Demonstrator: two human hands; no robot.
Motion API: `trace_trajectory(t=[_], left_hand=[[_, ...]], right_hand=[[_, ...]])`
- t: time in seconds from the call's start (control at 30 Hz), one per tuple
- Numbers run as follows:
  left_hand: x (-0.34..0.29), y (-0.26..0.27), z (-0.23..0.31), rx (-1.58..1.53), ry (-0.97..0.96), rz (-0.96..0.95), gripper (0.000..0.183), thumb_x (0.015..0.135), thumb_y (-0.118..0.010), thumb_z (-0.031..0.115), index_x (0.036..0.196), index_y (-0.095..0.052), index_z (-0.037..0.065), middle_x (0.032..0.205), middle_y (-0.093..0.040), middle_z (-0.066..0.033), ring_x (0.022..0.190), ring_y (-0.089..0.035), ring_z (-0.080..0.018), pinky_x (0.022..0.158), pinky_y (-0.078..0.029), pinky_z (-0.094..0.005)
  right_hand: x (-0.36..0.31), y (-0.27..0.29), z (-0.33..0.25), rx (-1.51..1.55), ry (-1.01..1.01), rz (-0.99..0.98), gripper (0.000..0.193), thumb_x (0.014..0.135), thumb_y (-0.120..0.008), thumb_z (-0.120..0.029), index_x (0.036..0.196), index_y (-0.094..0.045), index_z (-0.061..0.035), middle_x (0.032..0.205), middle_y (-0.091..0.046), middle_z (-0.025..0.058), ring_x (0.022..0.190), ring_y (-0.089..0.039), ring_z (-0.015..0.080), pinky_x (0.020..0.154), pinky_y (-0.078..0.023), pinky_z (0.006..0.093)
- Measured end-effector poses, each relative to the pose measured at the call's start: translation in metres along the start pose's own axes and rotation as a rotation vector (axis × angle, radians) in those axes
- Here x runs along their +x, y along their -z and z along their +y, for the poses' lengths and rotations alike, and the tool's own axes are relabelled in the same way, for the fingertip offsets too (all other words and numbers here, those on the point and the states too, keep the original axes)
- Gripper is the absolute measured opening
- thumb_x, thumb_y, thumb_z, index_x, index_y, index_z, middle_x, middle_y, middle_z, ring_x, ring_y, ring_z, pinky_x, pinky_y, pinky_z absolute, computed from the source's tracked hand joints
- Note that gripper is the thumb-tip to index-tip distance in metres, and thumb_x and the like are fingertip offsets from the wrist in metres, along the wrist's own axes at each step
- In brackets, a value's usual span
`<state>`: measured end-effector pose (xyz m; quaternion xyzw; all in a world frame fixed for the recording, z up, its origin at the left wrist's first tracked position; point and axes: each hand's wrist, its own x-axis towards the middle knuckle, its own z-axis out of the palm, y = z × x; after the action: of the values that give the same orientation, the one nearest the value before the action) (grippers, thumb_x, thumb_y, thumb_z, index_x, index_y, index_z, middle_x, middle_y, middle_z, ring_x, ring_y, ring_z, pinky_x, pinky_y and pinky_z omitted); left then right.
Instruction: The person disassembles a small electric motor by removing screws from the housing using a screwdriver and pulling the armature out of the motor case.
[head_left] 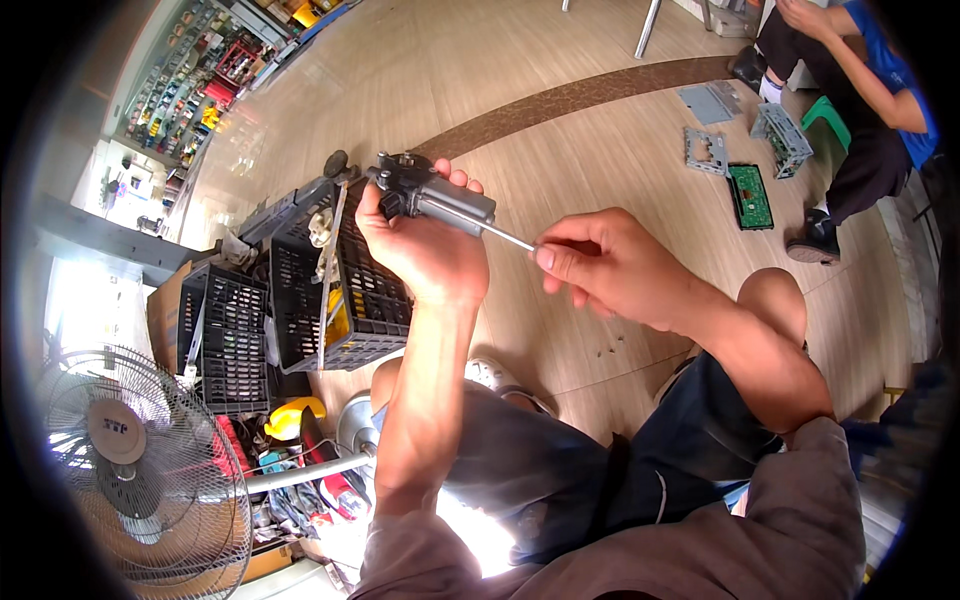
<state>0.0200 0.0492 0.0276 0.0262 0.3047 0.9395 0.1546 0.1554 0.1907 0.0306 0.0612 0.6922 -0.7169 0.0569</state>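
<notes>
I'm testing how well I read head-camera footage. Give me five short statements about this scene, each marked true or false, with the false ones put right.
1. The left hand holds a grey and black motor-like part. True.
2. The right hand is empty. False: its fingers pinch the end of a thin metal rod.
3. A green circuit board lies on the floor. True.
4. The fan stands on the person's right. False: it is on their left.
5. The other person's shirt is red. False: it is blue.
</notes>
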Motion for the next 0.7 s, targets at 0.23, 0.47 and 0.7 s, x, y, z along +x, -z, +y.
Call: trace_trajectory(t=[0.23, 0.47, 0.7], left_hand=[[0.000, 0.000, -0.007, -0.001, 0.005, -0.030, 0.049, 0.092, -0.049, 0.054, 0.100, -0.061, 0.008, 0.095, -0.064, -0.0116, 0.084, -0.059, -0.0257, 0.079, -0.047, -0.0418], [-0.005, 0.003, -0.014, 0.051, -0.001, -0.007, 0.053, 0.090, -0.053, 0.056, 0.105, -0.061, 0.006, 0.096, -0.064, -0.0124, 0.087, -0.060, -0.0255, 0.085, -0.048, -0.0410], [-0.010, 0.002, -0.022, 0.114, -0.050, 0.030, 0.047, 0.093, -0.051, 0.053, 0.106, -0.062, 0.009, 0.096, -0.064, -0.0102, 0.086, -0.061, -0.0246, 0.083, -0.048, -0.0413]], right_hand=[[-0.004, -0.011, 0.016, -0.821, 0.591, 0.505, 0.021, 0.098, -0.062, -0.017, 0.105, -0.065, 0.0022, 0.079, -0.064, 0.0136, 0.069, -0.061, 0.0151, 0.061, -0.048, 0.0346], [0.008, 0.005, 0.022, -0.285, 0.162, 0.089, 0.021, 0.097, -0.063, -0.016, 0.099, -0.067, 0.0043, 0.080, -0.068, 0.0093, 0.073, -0.062, 0.0132, 0.066, -0.050, 0.0306], [0.001, -0.008, 0.027, -0.873, 0.494, 0.507, 0.015, 0.092, -0.065, -0.011, 0.085, -0.068, 0.0021, 0.076, -0.068, 0.0125, 0.061, -0.061, 0.0256, 0.060, -0.049, 0.0345]])
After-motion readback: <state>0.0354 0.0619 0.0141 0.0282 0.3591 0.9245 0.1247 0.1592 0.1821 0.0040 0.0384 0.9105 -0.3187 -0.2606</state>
